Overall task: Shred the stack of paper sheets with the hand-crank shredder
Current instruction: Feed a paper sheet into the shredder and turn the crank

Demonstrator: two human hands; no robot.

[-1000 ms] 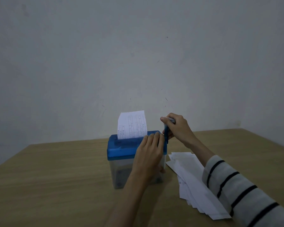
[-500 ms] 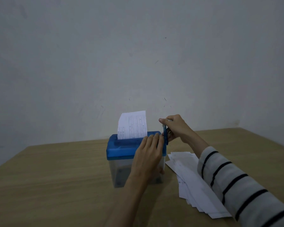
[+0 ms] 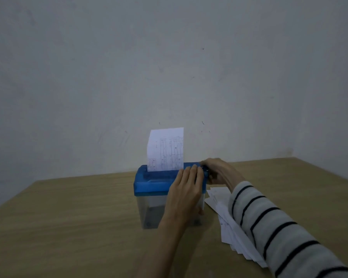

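A small shredder with a blue lid and a clear bin stands on the wooden table. One printed sheet stands upright in its slot. My left hand rests on the right end of the lid, fingers straight over the top and thumb down the bin's side. My right hand grips the blue crank handle at the shredder's right side, level with the lid. The stack of paper sheets lies on the table right of the bin, partly hidden under my striped sleeve.
A plain grey wall stands close behind the table. The table's far edge runs just behind the shredder, and its right corner is at the far right. Dark shreds show dimly at the bottom of the clear bin.
My right hand has swung the crank handle from above the lid down and back to lid level. The sheet and my left hand look much the same.
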